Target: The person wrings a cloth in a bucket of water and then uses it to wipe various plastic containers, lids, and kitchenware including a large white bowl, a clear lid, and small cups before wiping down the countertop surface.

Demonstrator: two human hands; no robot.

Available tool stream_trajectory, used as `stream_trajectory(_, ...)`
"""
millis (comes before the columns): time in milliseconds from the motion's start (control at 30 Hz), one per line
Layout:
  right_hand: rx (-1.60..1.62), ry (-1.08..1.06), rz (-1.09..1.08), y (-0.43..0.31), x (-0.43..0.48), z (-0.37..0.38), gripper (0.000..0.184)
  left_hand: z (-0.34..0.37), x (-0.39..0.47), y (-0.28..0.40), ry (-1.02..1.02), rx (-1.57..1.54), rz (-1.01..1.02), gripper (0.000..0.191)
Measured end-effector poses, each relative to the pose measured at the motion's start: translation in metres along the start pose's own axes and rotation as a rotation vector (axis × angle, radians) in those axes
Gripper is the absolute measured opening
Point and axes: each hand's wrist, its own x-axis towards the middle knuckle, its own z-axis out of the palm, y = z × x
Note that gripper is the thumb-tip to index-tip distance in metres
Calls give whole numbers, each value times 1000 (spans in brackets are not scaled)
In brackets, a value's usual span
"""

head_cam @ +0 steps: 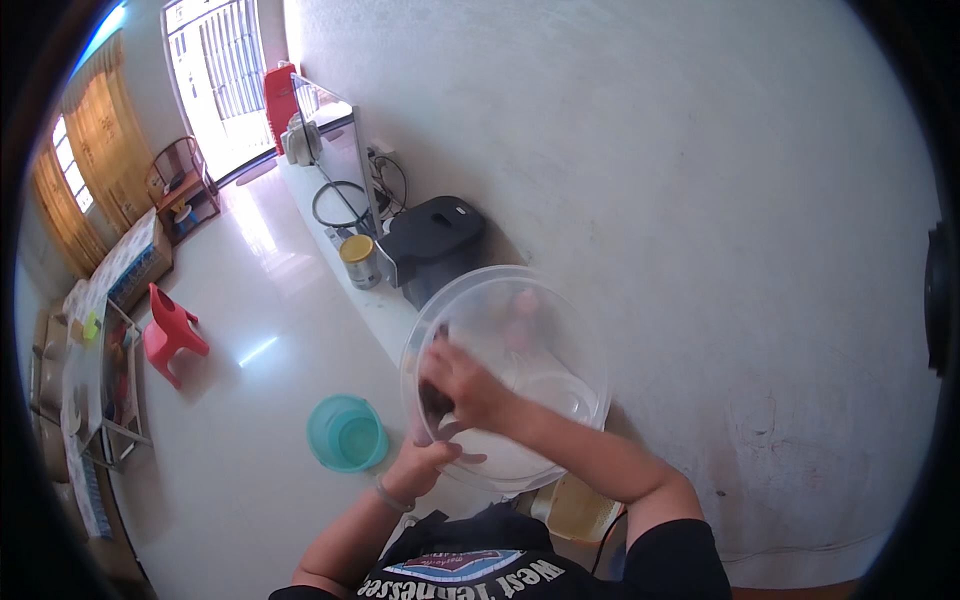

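A large round container of clear plastic is tilted in front of my chest. My left hand grips its near-left rim, with the thumb inside and the fingers partly hidden behind the wall. Inside the container, my right hand presses a dark cloth-like thing against the left wall; motion blur hides its exact kind. Blurred pink and red shapes show through the far wall, and I cannot tell what they are.
A teal bucket stands on the tiled floor at left. Along the wall, a white counter holds a yellow-lidded can, a black lidded bin and a flat-screen television. A yellow plastic basket is low at right; a red chair stands farther left.
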Motion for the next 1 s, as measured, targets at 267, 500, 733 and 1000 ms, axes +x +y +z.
stream_trajectory(267,-444,-411,354,50,-46,-43,24,-11,0,24,205,64,214,102)
stream_trajectory(500,210,-389,177,-47,-45,-32,69,-11,3,21,126,182,170,79)
stream_trajectory(733,1067,192,729,-37,-71,-80,50,-77,32,11,431,258,56,46)
stream_trajectory(1000,861,413,857,15,-136,-92,44,-39,15,35,224,-250,93,47)
